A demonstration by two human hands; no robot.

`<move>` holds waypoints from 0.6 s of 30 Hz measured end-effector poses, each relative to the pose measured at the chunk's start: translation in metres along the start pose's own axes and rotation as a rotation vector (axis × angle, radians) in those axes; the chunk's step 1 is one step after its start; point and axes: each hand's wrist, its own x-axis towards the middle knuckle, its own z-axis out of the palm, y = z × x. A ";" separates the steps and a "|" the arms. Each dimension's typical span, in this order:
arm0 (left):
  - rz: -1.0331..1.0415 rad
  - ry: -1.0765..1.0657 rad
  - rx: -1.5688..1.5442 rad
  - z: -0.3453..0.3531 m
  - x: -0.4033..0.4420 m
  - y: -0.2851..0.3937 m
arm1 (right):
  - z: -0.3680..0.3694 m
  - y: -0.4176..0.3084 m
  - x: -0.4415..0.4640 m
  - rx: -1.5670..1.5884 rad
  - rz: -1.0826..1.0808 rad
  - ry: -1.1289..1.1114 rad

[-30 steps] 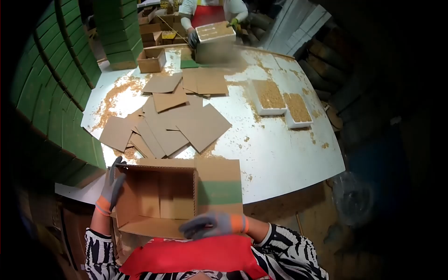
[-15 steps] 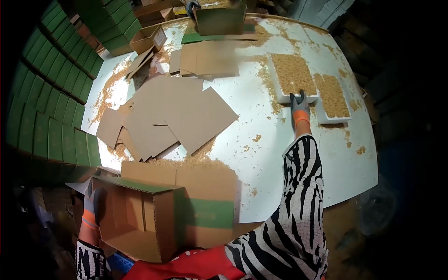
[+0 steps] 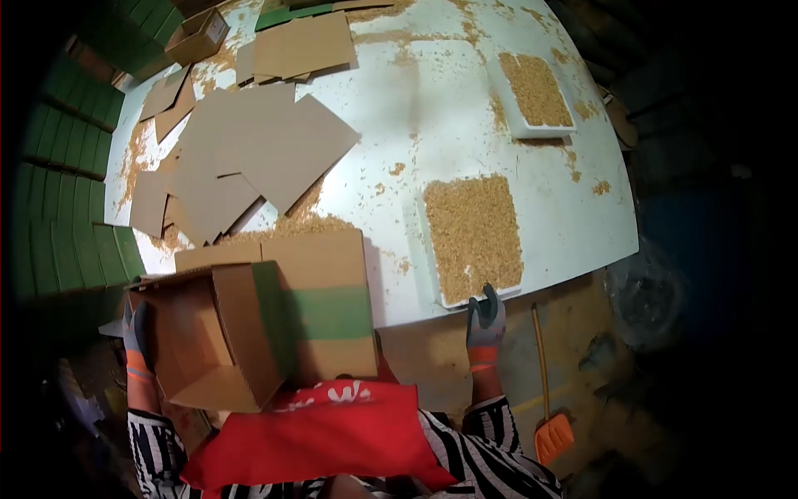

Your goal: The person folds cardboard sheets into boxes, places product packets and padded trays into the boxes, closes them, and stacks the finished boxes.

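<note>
My right hand [image 3: 485, 320], in a grey glove with an orange cuff, is closed on the near rim of a white tray [image 3: 450, 304]. Tan, shaving-like flakes [image 3: 474, 237] fill this tray, which sits at the table's near edge. At the lower left, my left hand [image 3: 135, 328], gloved alike, grips the left side of an open cardboard box [image 3: 241, 333]. The box is tilted with its opening toward me, and its inside looks bare. Flattened cardboard with a green band [image 3: 328, 312] lies beside and behind it. The left fingertips are partly hidden by the box wall.
A second white tray of flakes [image 3: 544, 131] stands farther back on the white table [image 3: 399, 108]. Flat cardboard sheets [image 3: 241, 150] overlap at left. Stacked green boxes [image 3: 62, 200] line the left side. An orange shovel [image 3: 554, 437] leans below the table edge.
My right hand has drawn the white tray toward me, away from the second tray, to the table's near edge. My left hand still holds the box. The view has shifted.
</note>
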 end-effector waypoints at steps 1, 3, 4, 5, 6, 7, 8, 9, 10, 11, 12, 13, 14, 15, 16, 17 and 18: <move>-0.027 0.015 -0.014 0.000 0.001 -0.004 | -0.009 -0.006 -0.018 -0.081 0.086 -0.023; -0.136 0.031 -0.167 0.020 0.001 -0.027 | -0.009 0.012 -0.047 0.102 0.093 0.187; -0.185 0.046 -0.247 0.023 0.006 -0.030 | -0.005 0.015 -0.054 0.197 0.091 0.298; -0.141 0.077 -0.215 0.025 0.010 -0.033 | 0.000 0.019 -0.053 0.370 0.190 0.345; -0.098 0.106 -0.183 0.022 0.014 -0.021 | 0.007 0.013 -0.047 0.542 0.290 0.388; -0.056 0.134 -0.151 0.019 0.018 -0.016 | 0.012 0.011 -0.046 0.714 0.390 0.426; -0.144 0.130 -0.375 0.028 0.023 -0.023 | 0.017 0.026 -0.045 0.986 0.381 0.222; -0.234 0.147 -0.598 0.035 0.027 -0.029 | 0.022 0.035 -0.045 1.022 0.350 0.180; -0.288 0.128 -0.746 0.038 0.028 -0.021 | 0.027 0.041 -0.044 1.057 0.315 0.133; -0.442 0.134 -1.037 0.031 0.033 0.005 | 0.031 0.039 -0.043 1.090 0.278 0.082; -0.609 0.189 -1.324 0.023 0.038 0.032 | 0.028 0.028 -0.043 1.092 0.249 0.100; -0.601 0.187 -1.332 0.028 0.039 0.031 | 0.022 0.006 -0.047 1.090 0.221 0.113; -0.551 0.225 -1.326 0.023 0.040 0.047 | 0.013 -0.008 -0.055 1.093 0.217 0.085; -0.501 0.273 -1.320 0.015 0.043 0.071 | 0.006 -0.027 -0.061 1.098 0.208 0.051; -0.501 0.241 -1.252 0.004 0.044 0.085 | -0.004 -0.066 -0.071 1.206 0.223 -0.043; -0.514 0.212 -1.180 -0.007 0.042 0.095 | -0.009 -0.087 -0.073 1.221 0.222 -0.090; -0.544 0.126 -1.090 -0.016 0.043 0.103 | -0.014 -0.121 -0.079 1.177 0.213 -0.135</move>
